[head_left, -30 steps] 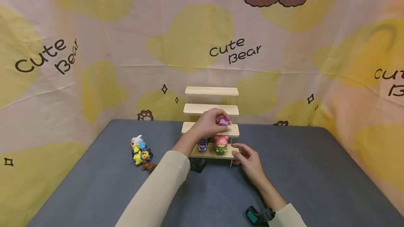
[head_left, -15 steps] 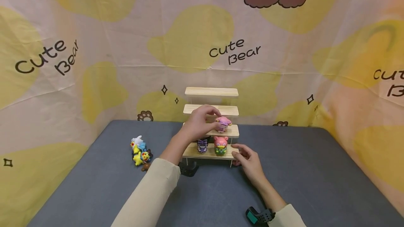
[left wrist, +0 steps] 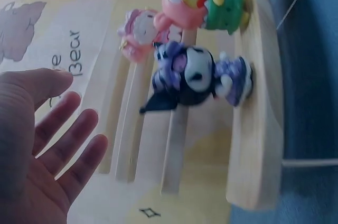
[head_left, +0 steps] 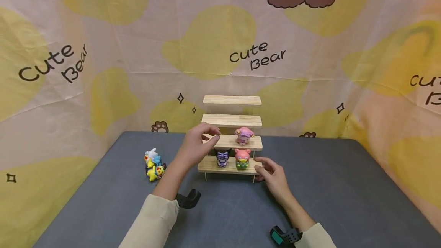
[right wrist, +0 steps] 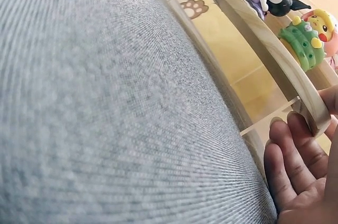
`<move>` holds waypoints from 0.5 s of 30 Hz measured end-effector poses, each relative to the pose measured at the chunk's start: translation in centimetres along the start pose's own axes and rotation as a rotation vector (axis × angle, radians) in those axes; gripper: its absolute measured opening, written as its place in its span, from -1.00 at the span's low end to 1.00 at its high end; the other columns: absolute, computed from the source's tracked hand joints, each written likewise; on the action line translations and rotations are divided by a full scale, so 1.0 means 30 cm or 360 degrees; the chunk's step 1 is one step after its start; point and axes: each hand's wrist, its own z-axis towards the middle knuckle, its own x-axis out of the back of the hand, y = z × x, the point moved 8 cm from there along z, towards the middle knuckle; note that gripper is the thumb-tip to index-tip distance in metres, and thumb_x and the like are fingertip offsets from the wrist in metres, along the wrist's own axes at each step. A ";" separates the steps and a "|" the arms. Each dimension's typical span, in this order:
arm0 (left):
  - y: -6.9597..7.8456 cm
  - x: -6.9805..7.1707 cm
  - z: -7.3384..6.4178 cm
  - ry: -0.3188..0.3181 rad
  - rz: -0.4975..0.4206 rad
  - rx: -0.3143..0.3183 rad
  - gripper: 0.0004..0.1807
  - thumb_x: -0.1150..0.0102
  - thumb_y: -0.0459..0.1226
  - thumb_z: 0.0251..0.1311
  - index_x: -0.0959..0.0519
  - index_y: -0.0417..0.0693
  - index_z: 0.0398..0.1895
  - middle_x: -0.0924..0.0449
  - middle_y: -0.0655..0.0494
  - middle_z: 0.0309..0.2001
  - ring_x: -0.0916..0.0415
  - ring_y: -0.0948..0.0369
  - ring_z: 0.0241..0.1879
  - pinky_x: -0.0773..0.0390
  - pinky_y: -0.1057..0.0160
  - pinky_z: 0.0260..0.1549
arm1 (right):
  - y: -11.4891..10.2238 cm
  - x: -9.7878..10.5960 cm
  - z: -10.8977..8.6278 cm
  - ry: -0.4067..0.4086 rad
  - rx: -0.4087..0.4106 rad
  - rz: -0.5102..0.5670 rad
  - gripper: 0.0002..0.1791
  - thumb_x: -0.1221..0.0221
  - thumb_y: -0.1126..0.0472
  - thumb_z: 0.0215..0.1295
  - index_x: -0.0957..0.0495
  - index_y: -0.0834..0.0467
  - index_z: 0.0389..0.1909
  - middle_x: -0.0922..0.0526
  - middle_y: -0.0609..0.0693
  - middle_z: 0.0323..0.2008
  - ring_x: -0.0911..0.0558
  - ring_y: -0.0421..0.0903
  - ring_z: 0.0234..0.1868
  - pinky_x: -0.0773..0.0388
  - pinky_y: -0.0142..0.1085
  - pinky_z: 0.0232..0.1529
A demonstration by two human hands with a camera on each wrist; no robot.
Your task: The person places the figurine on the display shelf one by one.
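Note:
A wooden display shelf [head_left: 232,120] with several stepped tiers stands on the table. My left hand [head_left: 195,144] is held off its left side, fingers loosely bent and nothing in them. On the second tier from the bottom stands a pink figurine [head_left: 244,136]. The bottom tier carries a black-and-purple figurine [head_left: 222,159] and, right of it, a pink-and-green figurine [head_left: 242,160], both upright. My right hand [head_left: 275,177] grips the right end of that tier; in the right wrist view its fingers [right wrist: 296,150] curl under the board.
A cluster of figurines [head_left: 153,165], yellow, white and blue, lies on the dark table [head_left: 103,202] at the left, partly behind the left arm. A patterned cloth backdrop [head_left: 227,41] rises behind the shelf. Each wrist wears a black strap [head_left: 188,199].
My left hand has let go of the pink figurine, which now stands upright on its tier, and has drawn back left and down. The right hand keeps its grip on the shelf.

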 end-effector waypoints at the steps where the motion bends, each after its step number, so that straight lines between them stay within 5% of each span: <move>1: -0.007 0.012 -0.012 0.0016 0.0013 -0.0004 -0.93 -0.27 -0.31 0.33 -0.68 -0.04 -0.18 -0.69 0.07 -0.11 -0.62 0.15 -0.08 -0.65 0.01 -0.10 | -0.001 0.000 0.000 -0.0003 0.0003 -0.0001 -0.71 -0.25 0.25 0.37 -0.63 0.20 0.08 -0.63 0.09 -0.42 -0.66 -0.17 -0.48 -0.65 -0.34 -0.37; 15: -0.138 0.162 -0.163 0.0153 0.0157 0.0127 -0.92 -0.31 -0.34 0.29 -0.68 -0.02 -0.19 -0.69 0.08 -0.07 -0.63 0.15 -0.08 -0.67 -0.01 -0.08 | -0.006 -0.002 0.000 -0.0009 -0.0002 -0.0010 -0.70 -0.26 0.24 0.38 -0.62 0.21 0.09 -0.64 0.06 -0.43 -0.66 -0.18 -0.46 -0.65 -0.34 -0.37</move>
